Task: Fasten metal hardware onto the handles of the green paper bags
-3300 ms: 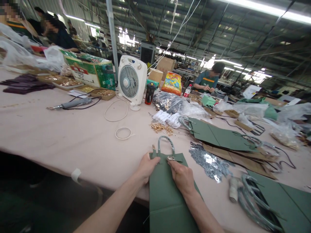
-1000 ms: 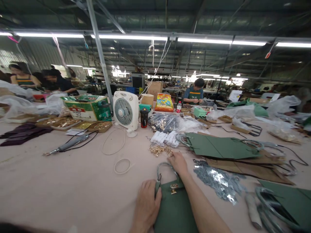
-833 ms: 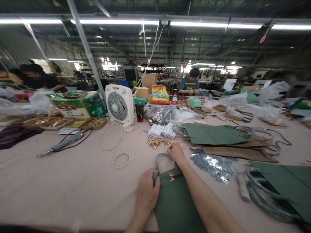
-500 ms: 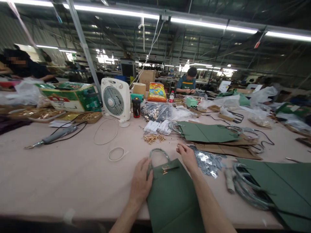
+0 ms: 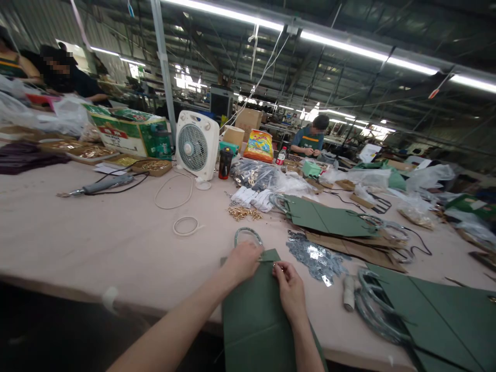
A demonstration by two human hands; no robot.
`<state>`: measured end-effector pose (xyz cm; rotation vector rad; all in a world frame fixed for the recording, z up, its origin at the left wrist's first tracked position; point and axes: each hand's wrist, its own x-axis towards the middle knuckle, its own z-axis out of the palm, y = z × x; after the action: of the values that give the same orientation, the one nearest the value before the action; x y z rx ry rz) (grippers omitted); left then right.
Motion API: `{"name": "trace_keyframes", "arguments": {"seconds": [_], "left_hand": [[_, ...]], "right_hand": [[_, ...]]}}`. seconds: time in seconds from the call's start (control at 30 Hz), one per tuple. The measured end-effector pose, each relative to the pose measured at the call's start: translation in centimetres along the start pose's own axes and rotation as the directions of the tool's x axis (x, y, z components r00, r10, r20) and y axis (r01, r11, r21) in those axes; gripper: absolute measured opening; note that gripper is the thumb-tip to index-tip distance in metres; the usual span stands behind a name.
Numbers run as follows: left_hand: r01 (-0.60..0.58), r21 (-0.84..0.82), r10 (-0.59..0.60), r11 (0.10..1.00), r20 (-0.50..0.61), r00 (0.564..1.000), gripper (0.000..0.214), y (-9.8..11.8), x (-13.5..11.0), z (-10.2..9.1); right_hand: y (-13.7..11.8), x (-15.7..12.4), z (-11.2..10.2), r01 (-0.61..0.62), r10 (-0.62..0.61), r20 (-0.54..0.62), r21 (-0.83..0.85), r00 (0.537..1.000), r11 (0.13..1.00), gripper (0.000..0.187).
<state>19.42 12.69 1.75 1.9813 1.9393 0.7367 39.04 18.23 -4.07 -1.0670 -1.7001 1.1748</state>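
Our left hand (image 5: pixel 243 261) grips the top edge of the green paper bag (image 5: pixel 253 315); our right hand (image 5: pixel 290 295) pinches its gold clasp (image 5: pixel 276 266), narrow grip.

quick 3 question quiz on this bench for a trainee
1. True or false: the left hand lies on the top of the green paper bag.
2. Multiple choice: what stands just left of the black tumbler? A a white box fan, B a kettle, C a stapler.
3. Short answer: which hand's fingers are at the small metal clasp?

Key: 1 true; 2 A; 3 the right hand.
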Motion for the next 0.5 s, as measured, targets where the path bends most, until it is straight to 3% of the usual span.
{"name": "trace_keyframes", "arguments": {"seconds": [0.1, 0.23, 0.37, 0.5], "left_hand": [[0.026, -0.106, -0.020, 0.994, 0.057, 0.998, 0.027, 0.9, 2.3, 0.1], [0.033, -0.218, -0.017, 0.975, 0.075, 0.997, 0.050, 1.9, 4.8, 1.3], [0.114, -0.255, -0.102, 0.960, 0.060, 0.993, 0.067, 1.8, 5.7, 1.8], [0.252, -0.131, -0.250, 0.959, 0.031, 0.968, 0.048, 0.7, 4.7, 1.2]], "right_hand": [[-0.9, -0.3, 0.7, 0.170, -0.165, 0.059, -0.095, 0.985, 0.981, 0.027], [-1.3, 0.2, 1.5, 0.320, -0.313, 0.066, -0.189, 0.947, 0.928, 0.019], [-0.7, 2.3, 1.0, 0.165, -0.171, -0.029, -0.158, 0.985, 0.974, 0.025], [0.1, 4.1, -0.2, -0.104, 0.105, 0.004, 0.125, 0.995, 0.987, 0.040]]}}
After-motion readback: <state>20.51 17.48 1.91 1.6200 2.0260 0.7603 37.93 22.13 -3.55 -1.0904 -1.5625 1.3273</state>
